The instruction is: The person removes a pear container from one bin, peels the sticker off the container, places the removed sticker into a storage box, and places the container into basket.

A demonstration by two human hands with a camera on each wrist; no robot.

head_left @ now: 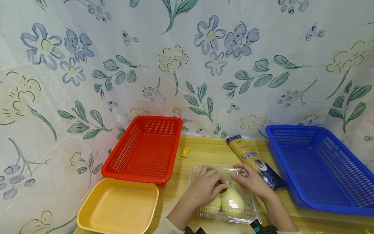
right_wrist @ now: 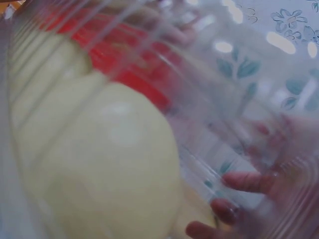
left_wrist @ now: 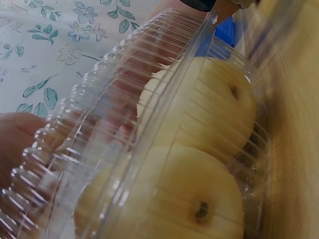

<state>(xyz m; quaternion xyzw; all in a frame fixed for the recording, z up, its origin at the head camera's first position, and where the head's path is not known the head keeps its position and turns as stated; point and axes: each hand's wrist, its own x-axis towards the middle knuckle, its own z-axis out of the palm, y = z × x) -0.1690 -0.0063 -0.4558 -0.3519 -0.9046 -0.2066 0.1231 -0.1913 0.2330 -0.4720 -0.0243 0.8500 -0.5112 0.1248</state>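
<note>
A clear plastic clamshell box [head_left: 254, 213] holds several pale yellow pears [head_left: 232, 202] and lies on the wooden table. My left hand [head_left: 206, 187] is over the box with curled fingers, and a small dark object [head_left: 223, 190] shows at its fingertips; its kind is too small to tell. At the far right corner of the box, my right hand [head_left: 252, 182] grips the clear plastic between thumb and fingers. The left wrist view shows the pears [left_wrist: 199, 104] close up behind ribbed plastic. Blurred fingers [right_wrist: 249, 182] appear beside a pear [right_wrist: 104, 154] in the right wrist view.
A red basket [head_left: 172, 162] and a yellow tray [head_left: 117, 208] stand on the left. On the right are a blue basket [head_left: 304, 162] and, beside it, a pasta pack [head_left: 251, 157]. A small yellow wrapped candy [head_left: 185, 151] lies behind the box. Floral cloth [head_left: 175, 71] hangs behind.
</note>
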